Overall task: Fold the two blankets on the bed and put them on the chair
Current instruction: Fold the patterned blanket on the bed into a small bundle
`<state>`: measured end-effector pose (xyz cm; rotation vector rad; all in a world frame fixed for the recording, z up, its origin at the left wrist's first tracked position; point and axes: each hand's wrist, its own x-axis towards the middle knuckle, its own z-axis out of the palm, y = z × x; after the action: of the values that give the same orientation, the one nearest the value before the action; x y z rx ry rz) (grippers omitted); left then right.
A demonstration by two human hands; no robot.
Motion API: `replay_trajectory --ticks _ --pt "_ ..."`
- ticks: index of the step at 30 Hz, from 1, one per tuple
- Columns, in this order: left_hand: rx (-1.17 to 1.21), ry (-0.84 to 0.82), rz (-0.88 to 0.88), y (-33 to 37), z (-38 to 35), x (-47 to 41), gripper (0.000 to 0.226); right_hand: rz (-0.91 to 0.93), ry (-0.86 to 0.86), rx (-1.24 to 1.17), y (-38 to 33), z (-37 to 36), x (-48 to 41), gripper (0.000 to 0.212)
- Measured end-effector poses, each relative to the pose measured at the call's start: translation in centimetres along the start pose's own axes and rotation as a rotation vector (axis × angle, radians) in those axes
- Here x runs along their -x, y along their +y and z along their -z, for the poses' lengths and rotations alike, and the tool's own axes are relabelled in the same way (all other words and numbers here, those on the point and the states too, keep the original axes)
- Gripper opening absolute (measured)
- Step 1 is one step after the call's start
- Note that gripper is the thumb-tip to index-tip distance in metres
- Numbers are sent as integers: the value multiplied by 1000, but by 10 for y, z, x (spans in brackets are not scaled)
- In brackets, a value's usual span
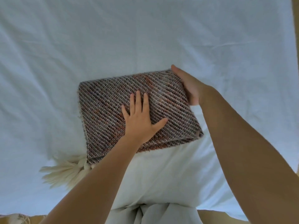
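Eyeballing the folded blanket on the bed sheet: soft, floppy, probably light. Pinned flat by left hand, fingers spread wide; gripped along the right edge by right hand, fingers tucked under. Best scooped from below tbh.

Brown-and-cream diagonal-weave blanket (cream fringe), pale blue sheet
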<state>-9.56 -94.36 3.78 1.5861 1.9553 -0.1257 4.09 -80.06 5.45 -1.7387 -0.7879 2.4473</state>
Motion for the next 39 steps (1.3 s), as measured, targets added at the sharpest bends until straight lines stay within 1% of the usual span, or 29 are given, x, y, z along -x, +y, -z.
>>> replay_trajectory --ticks 2,3,6,7,8,10,11,12,13,15,16,18,19,20,21,22,23,24,25,26,28,29,32,36,37,38,39 --pt "-56 -54 17 -6 -4 1 108 -34 43 71 -4 -2 -8 77" --pt "-59 -68 25 -7 -5 1 110 -29 61 66 -3 -3 -11 72" --pt "-15 -81 52 -5 -6 -4 118 68 89 -125 6 -8 -13 30" --pt "-36 -89 52 -4 -7 -5 123 85 90 -183 9 -8 -10 23" --pt "-84 -99 44 -5 -9 -5 127 102 94 -230 12 -5 -9 21" --pt "-191 -123 23 -9 -16 -3 132 155 149 -270 13 3 -10 30" --pt "-228 -140 15 -12 -19 0 133 199 221 -216 12 5 -11 39" --pt "-254 -155 5 -15 -23 2 132 248 332 -70 12 6 -13 48" --pt "-269 -170 -2 -17 -24 3 133 302 456 135 15 4 -16 52" --pt "-278 -194 2 -17 -23 2 135 427 679 493 26 -9 -22 48" --pt "-286 -206 7 -16 -21 0 137 477 744 589 32 -15 -26 48" --pt "-278 -259 16 -10 -12 -3 137 495 858 741 38 -19 -29 59" --pt "-246 -290 14 -7 -5 -4 134 468 918 841 37 -18 -28 67" --pt "-210 -300 2 -3 4 -7 126 445 967 949 35 -16 -27 73" --pt "-189 -264 -19 1 12 -9 112 452 989 1061 35 -17 -22 74" --pt "-183 -178 -46 3 18 -12 96 497 979 1166 39 -22 -19 71" --pt "-183 -65 -68 3 21 -16 82 584 936 1266 47 -29 -17 67" --pt "-185 35 -81 0 21 -21 73 668 852 1364 60 -34 -16 62" --pt "-191 102 -90 -6 17 -27 68 704 760 1462 75 -36 -18 58" --pt "-208 126 -102 -14 12 -33 67 686 691 1528 87 -31 -21 60" --pt "-265 96 -118 -34 1 -43 72 570 618 1546 100 -12 -31 68" --pt "-285 83 -97 -45 -3 -48 75 536 609 1534 101 -5 -37 70" --pt "-267 108 48 -69 -3 -59 81 544 623 1539 97 -5 -48 72" --pt "-191 197 363 -87 16 -62 83 520 657 1547 84 -22 -37 68" --pt "-169 224 386 -83 18 -59 82 500 691 1531 79 -30 -33 68" --pt "-153 255 351 -73 16 -55 79 504 737 1502 75 -43 -32 69" --pt "-146 275 266 -62 11 -49 76 551 767 1460 74 -59 -33 68"
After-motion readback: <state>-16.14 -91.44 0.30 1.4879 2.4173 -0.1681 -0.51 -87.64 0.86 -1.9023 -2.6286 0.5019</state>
